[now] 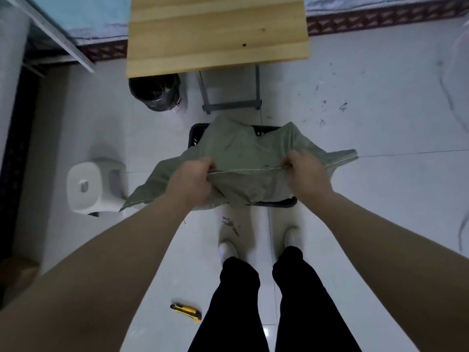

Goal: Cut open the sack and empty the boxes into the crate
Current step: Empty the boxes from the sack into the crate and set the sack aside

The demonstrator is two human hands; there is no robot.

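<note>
A grey-green woven sack (243,153) hangs stretched over a black plastic crate (196,135) on the floor. My left hand (190,179) grips the sack's stitched edge on the left. My right hand (307,171) grips the same edge on the right, and the seam runs taut between them. The sack covers most of the crate, so only its far corners and near rim (284,202) show. No boxes are visible; the crate's inside is hidden. A yellow and black utility knife (186,311) lies on the floor by my left leg.
A wooden table (215,34) stands beyond the crate, with a black-lined bin (154,92) under its left corner. A white plastic stool (94,186) sits to the left. Small scraps (231,224) lie on the white tiles near my feet.
</note>
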